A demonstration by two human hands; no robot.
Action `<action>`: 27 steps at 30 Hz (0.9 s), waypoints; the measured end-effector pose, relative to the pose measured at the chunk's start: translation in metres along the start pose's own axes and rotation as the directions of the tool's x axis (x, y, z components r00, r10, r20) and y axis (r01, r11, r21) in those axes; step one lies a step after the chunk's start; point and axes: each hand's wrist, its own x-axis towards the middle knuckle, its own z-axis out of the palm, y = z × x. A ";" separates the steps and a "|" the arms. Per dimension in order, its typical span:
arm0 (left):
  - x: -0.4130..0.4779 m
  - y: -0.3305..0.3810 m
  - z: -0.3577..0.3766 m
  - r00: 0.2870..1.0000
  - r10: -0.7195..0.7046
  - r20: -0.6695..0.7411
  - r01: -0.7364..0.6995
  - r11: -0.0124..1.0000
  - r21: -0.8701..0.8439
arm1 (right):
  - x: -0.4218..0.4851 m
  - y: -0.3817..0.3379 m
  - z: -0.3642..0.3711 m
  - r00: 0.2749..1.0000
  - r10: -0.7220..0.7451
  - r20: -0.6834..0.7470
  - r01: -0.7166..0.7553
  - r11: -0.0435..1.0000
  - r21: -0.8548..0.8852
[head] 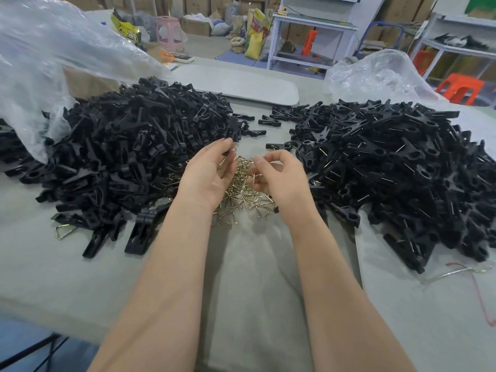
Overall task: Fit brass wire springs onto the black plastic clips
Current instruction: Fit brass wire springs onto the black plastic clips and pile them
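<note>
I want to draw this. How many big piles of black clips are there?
2. The left pile lies beside the clear plastic bag, the right pile across from it, with the brass springs between them. The bag may hide more clips.

A clear bag (40, 63) lies left on the counter (80, 264), another bag (375, 73) right; beyond stand a pink stool (170, 33), an orange stool (460, 88) and perhaps a yellow sack (255, 38).

brass wire springs (243, 194) heaped between two black clip piles (134, 149)
</note>
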 end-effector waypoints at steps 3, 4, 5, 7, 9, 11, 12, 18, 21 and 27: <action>-0.001 0.000 0.000 1.000 0.007 -0.004 -0.007 0.999 0.033 | 0.000 0.001 0.001 1.000 0.013 0.018 -0.014 0.999 0.046; -0.001 0.000 0.001 1.000 0.006 -0.004 -0.005 0.999 0.040 | 0.001 0.002 0.001 1.000 0.013 0.026 -0.013 1.000 0.027; -0.001 -0.001 0.001 1.000 0.005 -0.004 -0.004 0.999 0.045 | 0.001 0.002 0.001 0.999 0.011 0.036 -0.011 1.000 -0.006; -0.001 -0.001 0.001 1.000 0.007 -0.006 -0.007 0.999 0.052 | 0.003 0.004 0.000 0.999 0.001 0.048 0.003 0.997 -0.079; -0.002 -0.001 0.002 1.000 0.013 -0.011 -0.013 0.998 0.055 | 0.004 0.006 0.002 1.000 -0.026 0.016 0.028 0.980 -0.197; -0.002 -0.001 0.001 1.000 0.025 -0.010 -0.024 0.998 0.060 | 0.004 0.008 0.004 0.996 -0.083 -0.018 0.073 0.944 -0.323; -0.001 -0.002 0.001 0.999 0.031 -0.010 -0.031 0.998 0.063 | 0.004 0.009 0.005 0.992 -0.122 -0.015 0.108 0.921 -0.374; 0.001 -0.002 0.000 0.998 0.066 -0.011 -0.065 0.997 0.045 | 0.004 0.014 0.011 0.940 -0.318 0.122 0.320 0.703 -0.635; 0.001 -0.002 0.001 0.996 0.094 -0.008 -0.094 0.995 0.016 | 0.004 0.014 0.012 0.925 -0.352 0.144 0.349 0.639 -0.686; -0.001 -0.002 0.001 0.991 0.132 -0.033 -0.131 0.991 0.022 | 0.002 0.013 0.011 0.915 -0.347 0.204 0.388 0.622 -0.680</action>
